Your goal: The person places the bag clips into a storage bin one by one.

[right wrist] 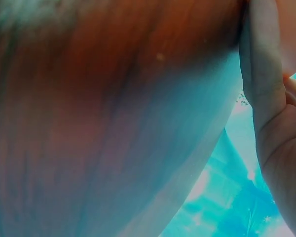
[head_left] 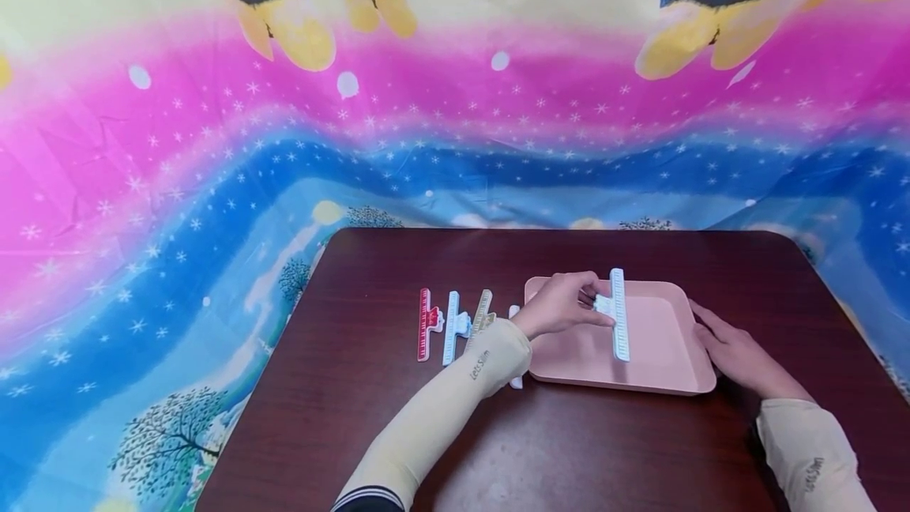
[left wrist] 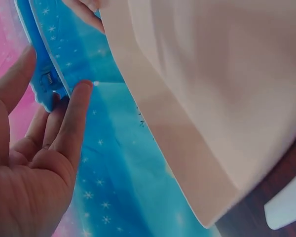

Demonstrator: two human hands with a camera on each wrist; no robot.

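Over the pink tray (head_left: 657, 330), my left hand (head_left: 565, 306) pinches a light blue sealing clip (head_left: 620, 322) by its handle. The clip's long ruler-marked bar stands out past the fingertips. In the left wrist view, the thumb and fingers of that hand (left wrist: 34, 182) grip the blue clip (left wrist: 47, 79), and a small spring shows in it. My right hand (head_left: 735, 354) lies along the tray's right side, fingers extended against its edge. In the right wrist view, part of the right hand (right wrist: 278, 113) shows beside the pink tray wall (right wrist: 293, 34).
Left of the tray, a red clip (head_left: 425, 324), a light blue clip (head_left: 452, 329) and a beige clip (head_left: 485, 308) lie in a row. A white clip (head_left: 515, 382) is mostly hidden by my left forearm. The dark wooden table (head_left: 341, 417) meets a patterned cloth (head_left: 455, 172) behind.
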